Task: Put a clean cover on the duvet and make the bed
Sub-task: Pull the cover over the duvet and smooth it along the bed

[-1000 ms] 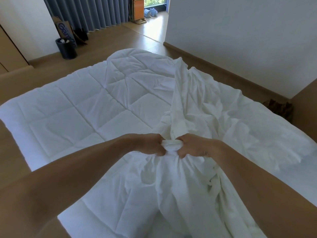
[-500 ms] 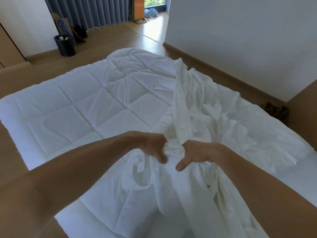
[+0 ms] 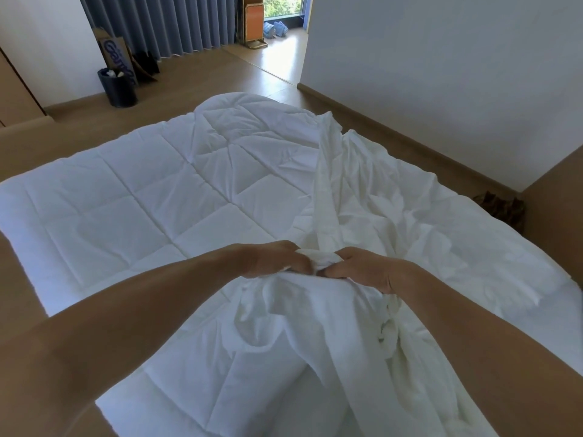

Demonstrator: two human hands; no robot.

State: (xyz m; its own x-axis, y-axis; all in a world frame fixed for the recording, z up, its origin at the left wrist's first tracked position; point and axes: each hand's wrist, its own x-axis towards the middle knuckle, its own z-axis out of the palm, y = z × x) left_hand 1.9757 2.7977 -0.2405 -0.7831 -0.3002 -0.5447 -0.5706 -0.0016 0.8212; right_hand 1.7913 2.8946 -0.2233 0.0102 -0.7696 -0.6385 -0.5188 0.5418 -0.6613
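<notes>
1. Left hand (image 3: 274, 261) – fingers curled, gripping a bunched fold of the white cover (image 3: 315, 329). The forearm reaches in from the lower left of my view.

2. Right hand (image 3: 362, 271) – fingers curled into the same bunch of cloth. It sits just beside the left hand, with a small wad of the cover showing between them.

3. Cover: from the two hands the cloth hangs down toward me in loose folds. Beyond the hands it rises as a narrow ridge that runs away to the far edge. It also lies crumpled over the right half of the duvet (image 3: 135, 212). I cannot tell which edge or corner of the cover is being gripped.

4. Duvet: white and quilted in squares, spread flat. Its left half is uncovered and fairly smooth, and its far end is rumpled.

5. Surroundings: a wooden floor (image 3: 220, 77) lies past the duvet. A dark bin (image 3: 118, 89) stands at the far left against a white wall, with a cardboard box (image 3: 115, 52) just behind it. Grey-blue curtains (image 3: 164, 23) hang along the back. A second white wall (image 3: 441, 74) runs down the right side.
</notes>
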